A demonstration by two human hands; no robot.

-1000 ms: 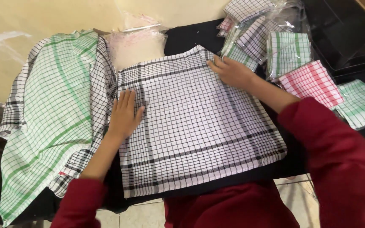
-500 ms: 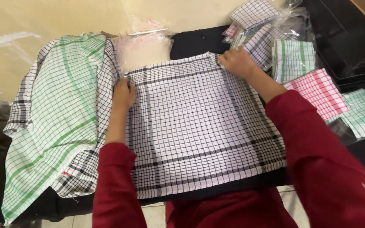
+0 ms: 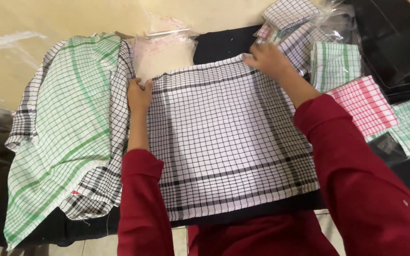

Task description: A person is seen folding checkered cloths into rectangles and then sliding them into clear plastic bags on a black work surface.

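Hands at the far corners, left (image 3: 139, 94) and right (image 3: 267, 60), we pinch the black-checked white cloth (image 3: 224, 142) lying flat and unfolded on the dark table (image 3: 224, 45), with the green-checked cloths (image 3: 67, 128) heaped beside it.

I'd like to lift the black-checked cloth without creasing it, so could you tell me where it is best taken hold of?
Probably by its two far corners, coming in from the near side over the black-checked cloth. It lies flat and spread out, so only edges and corners offer a pinch. The left hand and right hand already rest at those corners, and the space beyond the far edge looks mostly free.
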